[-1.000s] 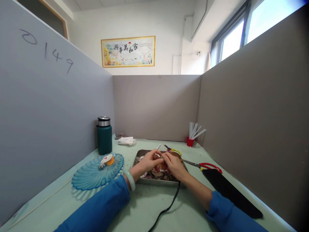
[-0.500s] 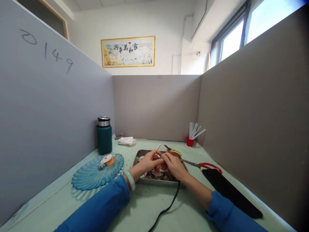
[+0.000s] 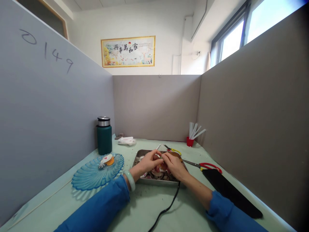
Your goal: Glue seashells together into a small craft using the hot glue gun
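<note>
Both my hands meet over a metal tray [image 3: 138, 154] filled with several shells. My left hand [image 3: 147, 162], with a pale bangle on its wrist, has its fingers curled and pinched around a small object that I cannot make out, with a reddish shell just under it. My right hand [image 3: 174, 166] is closed too, fingertips touching the same spot; a thin white stick [image 3: 158, 147] pokes out beyond the fingers. A black cable [image 3: 169, 204] runs from under my right hand toward me.
A blue shell-shaped glass plate [image 3: 93, 177] with a small orange-and-white piece lies left of the tray, a green flask [image 3: 104, 135] behind it. Red-handled scissors [image 3: 205, 165], yellow-handled snips [image 3: 174, 150], a red cup of white sticks [image 3: 190, 141] and a black pad [image 3: 229, 191] lie right. Partition walls enclose three sides.
</note>
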`<move>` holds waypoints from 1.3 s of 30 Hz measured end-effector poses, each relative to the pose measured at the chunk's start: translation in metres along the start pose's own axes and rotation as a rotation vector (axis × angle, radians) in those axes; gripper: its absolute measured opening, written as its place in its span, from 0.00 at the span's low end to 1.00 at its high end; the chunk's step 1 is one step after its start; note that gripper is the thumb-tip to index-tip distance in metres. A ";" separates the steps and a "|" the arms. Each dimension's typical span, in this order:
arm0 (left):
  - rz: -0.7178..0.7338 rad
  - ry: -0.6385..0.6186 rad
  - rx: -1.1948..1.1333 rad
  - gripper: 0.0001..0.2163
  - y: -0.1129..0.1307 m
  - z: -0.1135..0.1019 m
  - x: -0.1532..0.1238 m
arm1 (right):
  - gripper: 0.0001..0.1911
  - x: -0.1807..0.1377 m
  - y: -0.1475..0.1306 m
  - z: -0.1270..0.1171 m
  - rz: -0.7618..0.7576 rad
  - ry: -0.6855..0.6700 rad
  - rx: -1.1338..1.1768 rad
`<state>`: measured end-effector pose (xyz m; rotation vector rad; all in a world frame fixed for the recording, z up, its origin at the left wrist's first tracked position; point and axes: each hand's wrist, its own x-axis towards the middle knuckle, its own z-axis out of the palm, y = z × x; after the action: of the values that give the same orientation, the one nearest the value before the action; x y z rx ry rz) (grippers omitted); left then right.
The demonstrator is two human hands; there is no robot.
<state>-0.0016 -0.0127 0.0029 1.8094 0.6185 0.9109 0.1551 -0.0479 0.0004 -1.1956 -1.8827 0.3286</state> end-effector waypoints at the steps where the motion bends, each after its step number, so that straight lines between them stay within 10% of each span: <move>1: 0.000 0.000 -0.003 0.18 0.000 0.000 0.000 | 0.21 0.000 0.000 0.000 0.003 -0.002 0.004; 39: 0.026 -0.038 -0.076 0.19 0.009 0.001 -0.004 | 0.22 0.000 -0.002 0.000 0.025 -0.027 0.151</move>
<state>-0.0034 -0.0194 0.0097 1.7660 0.5313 0.9037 0.1542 -0.0489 0.0014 -1.1184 -1.8323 0.4941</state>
